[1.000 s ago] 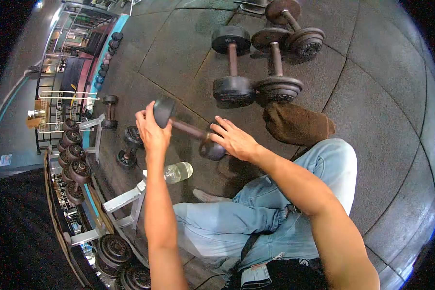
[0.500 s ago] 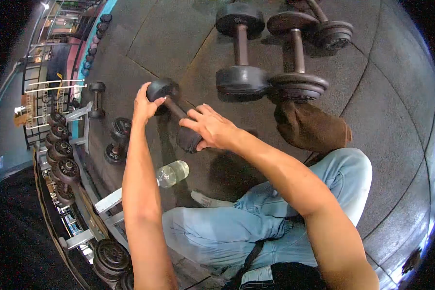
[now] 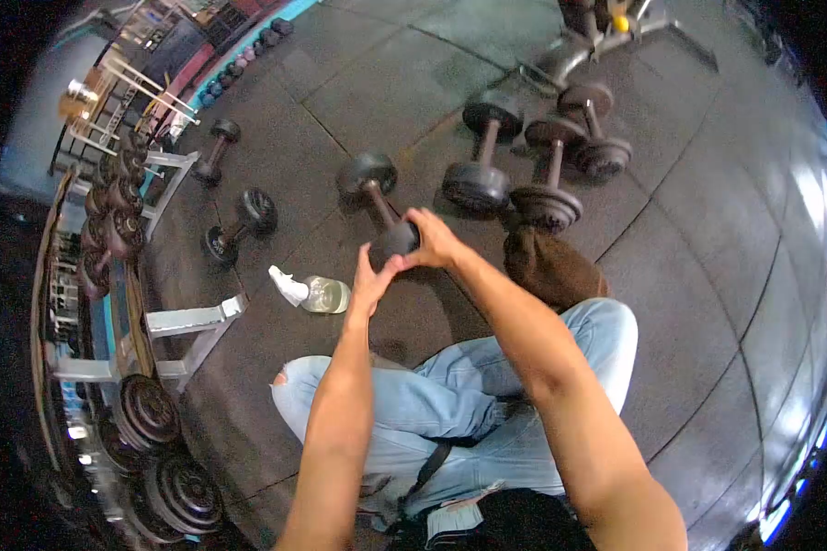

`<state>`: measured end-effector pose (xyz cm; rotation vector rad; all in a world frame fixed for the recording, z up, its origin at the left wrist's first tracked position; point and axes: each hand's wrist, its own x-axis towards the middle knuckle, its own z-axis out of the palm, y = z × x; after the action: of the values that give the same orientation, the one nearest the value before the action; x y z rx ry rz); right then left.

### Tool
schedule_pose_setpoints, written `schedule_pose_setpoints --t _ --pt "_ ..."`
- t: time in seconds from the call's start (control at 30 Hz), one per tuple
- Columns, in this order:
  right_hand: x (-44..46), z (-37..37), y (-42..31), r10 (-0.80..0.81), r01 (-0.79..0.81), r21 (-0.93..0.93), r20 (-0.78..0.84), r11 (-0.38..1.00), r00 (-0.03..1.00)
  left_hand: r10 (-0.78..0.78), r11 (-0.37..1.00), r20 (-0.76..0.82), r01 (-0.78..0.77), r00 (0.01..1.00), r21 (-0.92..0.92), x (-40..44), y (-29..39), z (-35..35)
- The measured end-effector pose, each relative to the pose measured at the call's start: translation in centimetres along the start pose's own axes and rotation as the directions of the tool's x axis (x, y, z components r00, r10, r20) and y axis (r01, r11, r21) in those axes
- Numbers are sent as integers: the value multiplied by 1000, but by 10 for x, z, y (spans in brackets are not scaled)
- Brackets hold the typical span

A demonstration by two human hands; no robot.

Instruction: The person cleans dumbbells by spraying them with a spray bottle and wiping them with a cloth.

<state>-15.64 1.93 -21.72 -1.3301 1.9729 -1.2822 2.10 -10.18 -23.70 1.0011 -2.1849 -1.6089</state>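
A dark dumbbell (image 3: pixel 380 200) lies on the black floor in front of the crossed legs, its far head pointing away. Both hands are at its near head. My left hand (image 3: pixel 373 280) grips that head from the left and below, and my right hand (image 3: pixel 435 241) holds it from the right side. The two hands nearly meet at the head's near edge. A spray bottle (image 3: pixel 324 295) with a white nozzle lies on its side to the left of my left hand. A brown cloth (image 3: pixel 553 266) rests to the right, by the knee.
Several dumbbells stand beyond the cloth, one (image 3: pixel 481 156) nearest the held one. Two more (image 3: pixel 241 226) (image 3: pixel 218 152) are at the left, beside a rack's metal foot (image 3: pixel 193 319). Weight plates (image 3: pixel 184 491) fill the lower left. A metal frame (image 3: pixel 574 62) stands at the top right.
The dumbbell has come down to the floor. My left hand has moved from its far head to the near head, beside my right hand. The view has shifted and tilted.
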Motion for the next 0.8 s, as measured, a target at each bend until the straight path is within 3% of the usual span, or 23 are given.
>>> schedule_pose_setpoints --t 0.03,0.1,0.17,0.23,0.3,0.4,0.47,0.5,0.57,0.6,0.63,0.7,0.8 --pt "-13 4 -4 42 -43 13 23 999 999 -7 1000 32 6 999 11 -13 9 0" --pt "-39 15 5 -39 35 -35 -125 999 991 37 986 25 -40 999 161 -41 37 4" --pt "-70 -9 -30 12 -14 -48 -50 999 999 97 971 20 -100 995 219 -75 66 7" --pt "-93 -30 -60 157 -157 67 7 985 988 175 947 -80 -145 981 286 -95 61 21" --pt "-104 -47 -78 178 -180 60 35 982 983 136 955 -108 -102 985 279 -120 88 25" --pt "-104 -68 -109 231 -240 115 86 964 969 154 970 -192 -111 969 215 -126 97 26" --pt "-91 -68 -111 225 -237 131 99 963 969 -131 989 -56 126 990 -76 -136 136 8" --pt "-86 -72 -131 207 -215 94 83 972 975 -189 970 43 193 981 -149 -130 140 0" --pt "-66 -68 -152 341 -347 145 62 927 938 -227 939 57 234 972 -251 -114 143 -14" --pt "-52 -64 -150 239 -239 29 -14 971 971 -228 922 103 248 968 -297 -103 138 -23" --pt "-38 -54 -147 237 -237 17 -12 971 971 -155 913 104 182 982 -364 -96 130 -30" --pt "-4 -42 -146 63 -158 -372 -253 915 965 -171 915 75 187 982 -358 -94 135 -51" --pt "36 -48 -147 188 -252 -399 -191 882 963 -88 971 -149 51 985 -233 -95 125 -94"
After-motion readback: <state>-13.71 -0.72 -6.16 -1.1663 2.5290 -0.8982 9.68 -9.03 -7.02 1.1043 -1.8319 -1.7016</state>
